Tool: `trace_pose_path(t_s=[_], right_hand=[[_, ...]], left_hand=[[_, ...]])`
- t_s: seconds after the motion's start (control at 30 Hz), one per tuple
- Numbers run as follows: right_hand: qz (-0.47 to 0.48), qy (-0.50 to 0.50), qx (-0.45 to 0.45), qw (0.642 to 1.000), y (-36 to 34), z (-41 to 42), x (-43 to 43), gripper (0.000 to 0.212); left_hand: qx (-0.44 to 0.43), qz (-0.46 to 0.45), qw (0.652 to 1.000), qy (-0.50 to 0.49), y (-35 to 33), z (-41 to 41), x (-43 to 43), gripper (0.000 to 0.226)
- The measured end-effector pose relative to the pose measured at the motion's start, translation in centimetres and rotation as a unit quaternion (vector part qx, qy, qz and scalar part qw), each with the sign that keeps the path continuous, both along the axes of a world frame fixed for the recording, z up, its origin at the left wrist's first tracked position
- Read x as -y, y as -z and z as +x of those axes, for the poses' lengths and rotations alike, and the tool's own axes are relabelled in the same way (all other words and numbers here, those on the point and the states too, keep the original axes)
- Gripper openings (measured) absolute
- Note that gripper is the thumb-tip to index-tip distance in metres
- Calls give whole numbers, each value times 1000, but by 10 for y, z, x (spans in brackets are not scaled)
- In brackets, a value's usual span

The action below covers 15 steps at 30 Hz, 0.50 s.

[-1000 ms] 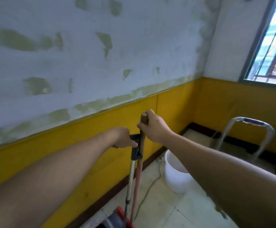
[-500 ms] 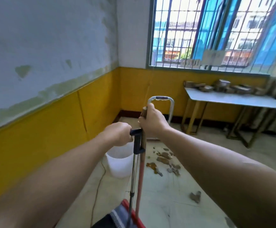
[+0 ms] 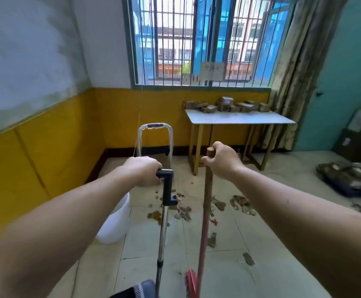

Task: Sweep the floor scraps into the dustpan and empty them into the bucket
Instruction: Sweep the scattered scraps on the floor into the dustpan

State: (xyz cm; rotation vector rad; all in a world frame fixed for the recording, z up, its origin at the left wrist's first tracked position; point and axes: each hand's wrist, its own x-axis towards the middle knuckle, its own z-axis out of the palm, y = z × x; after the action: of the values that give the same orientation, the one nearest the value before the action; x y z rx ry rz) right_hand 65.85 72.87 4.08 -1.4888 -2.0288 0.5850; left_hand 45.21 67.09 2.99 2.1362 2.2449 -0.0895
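My left hand (image 3: 142, 170) grips the black top of the dustpan handle (image 3: 165, 211), a metal pole that runs down to the dark dustpan (image 3: 136, 290) at the bottom edge. My right hand (image 3: 222, 160) is closed around the top of the broom stick (image 3: 205, 222), whose red head (image 3: 190, 280) rests on the floor. Brown floor scraps (image 3: 184, 211) lie scattered on the tiles just beyond both tools. A white bucket (image 3: 117, 222) stands on the floor to the left, partly hidden by my left forearm.
A metal trolley handle (image 3: 155, 134) rises behind my left hand. A white table (image 3: 237, 119) with several brown blocks stands under the barred window. A yellow-panelled wall runs along the left. Dark bags (image 3: 349, 177) lie on the floor at the right.
The view has swung right from the wall to face the window and the scraps. My hands have moved apart, which separates the broom stick from the dustpan handle.
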Motion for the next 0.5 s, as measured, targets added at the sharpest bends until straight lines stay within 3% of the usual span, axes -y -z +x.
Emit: trace_pose_path(t_s=[0.23, 0.3, 0.5], right_hand=[[-69, 26, 34, 997, 18, 81, -32, 23], [-77, 37, 36, 996, 24, 97, -40, 23], [-118, 95, -41, 988, 34, 122, -62, 15]], left_hand=[[-240, 51, 969, 17, 23, 62, -41, 32], [-226, 74, 971, 4, 27, 72, -49, 26], [-63, 73, 995, -6, 24, 93, -79, 6]])
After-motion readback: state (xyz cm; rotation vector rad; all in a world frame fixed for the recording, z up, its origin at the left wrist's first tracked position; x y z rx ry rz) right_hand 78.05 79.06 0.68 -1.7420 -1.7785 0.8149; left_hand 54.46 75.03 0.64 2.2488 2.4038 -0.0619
